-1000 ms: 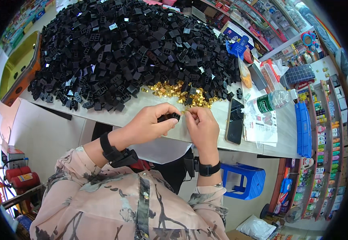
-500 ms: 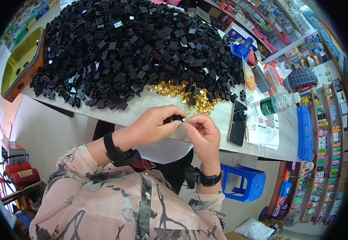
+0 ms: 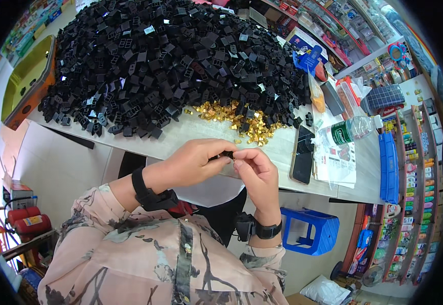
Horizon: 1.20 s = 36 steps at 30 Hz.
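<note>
Over the table's front edge, my left hand (image 3: 193, 158) is closed round a small black plastic housing (image 3: 226, 154), most of it hidden by the fingers. My right hand (image 3: 257, 170) meets it there, thumb and index finger pinched against the end of the housing. A small gold metal piece is in that pinch, almost wholly covered now. Just beyond the hands lies a scatter of gold metal pieces (image 3: 256, 133). Behind it rises a large heap of similar black plastic housings (image 3: 165, 66).
On the right of the table (image 3: 165, 147) are a phone (image 3: 302, 155), a water bottle (image 3: 356, 129) lying on papers, and a blue tray (image 3: 388, 168). A yellow-lined box (image 3: 25, 84) stands at the left. A blue stool (image 3: 310, 231) is below the table, near packed shelves (image 3: 409, 203).
My right fingertips have moved slightly left and closed in on the black housing. The gold piece that showed between the hands is now mostly hidden.
</note>
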Tool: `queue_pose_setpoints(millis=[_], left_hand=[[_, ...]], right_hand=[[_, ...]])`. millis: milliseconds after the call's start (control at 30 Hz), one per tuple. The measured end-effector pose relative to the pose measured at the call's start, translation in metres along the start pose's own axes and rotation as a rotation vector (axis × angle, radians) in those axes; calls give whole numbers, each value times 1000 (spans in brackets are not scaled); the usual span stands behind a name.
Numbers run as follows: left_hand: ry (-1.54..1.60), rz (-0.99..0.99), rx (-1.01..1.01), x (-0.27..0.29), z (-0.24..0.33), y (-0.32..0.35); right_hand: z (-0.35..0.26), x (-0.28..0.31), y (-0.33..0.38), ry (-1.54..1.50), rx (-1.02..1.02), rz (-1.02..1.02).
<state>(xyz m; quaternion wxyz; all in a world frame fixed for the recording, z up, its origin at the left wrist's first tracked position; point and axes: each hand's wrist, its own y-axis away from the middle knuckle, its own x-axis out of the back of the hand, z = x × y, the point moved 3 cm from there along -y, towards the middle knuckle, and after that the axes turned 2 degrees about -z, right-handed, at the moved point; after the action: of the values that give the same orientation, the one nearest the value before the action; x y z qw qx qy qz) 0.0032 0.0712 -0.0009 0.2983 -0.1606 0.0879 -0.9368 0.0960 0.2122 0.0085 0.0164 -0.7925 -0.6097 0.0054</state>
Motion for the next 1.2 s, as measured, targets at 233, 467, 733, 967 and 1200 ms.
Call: queue_pose_setpoints(millis=[233,467,733,967,1200], left_hand=[[-98,23,-83,0,6,0],[-166,61,-200,1,5,3],[-292,94,-232,-6,5,4],[-222,74,-250,0,2,6],[-8,94,-92,-2,-3,3]], right_hand=[[5,8,0,-53,-261,-5],[-1,3,-5,-71,-286,-88],[5,5,-3,-96,-267,-47],[-3,2,-6,-87,-319,-104],[2,3,-4,-81,-237,-55]])
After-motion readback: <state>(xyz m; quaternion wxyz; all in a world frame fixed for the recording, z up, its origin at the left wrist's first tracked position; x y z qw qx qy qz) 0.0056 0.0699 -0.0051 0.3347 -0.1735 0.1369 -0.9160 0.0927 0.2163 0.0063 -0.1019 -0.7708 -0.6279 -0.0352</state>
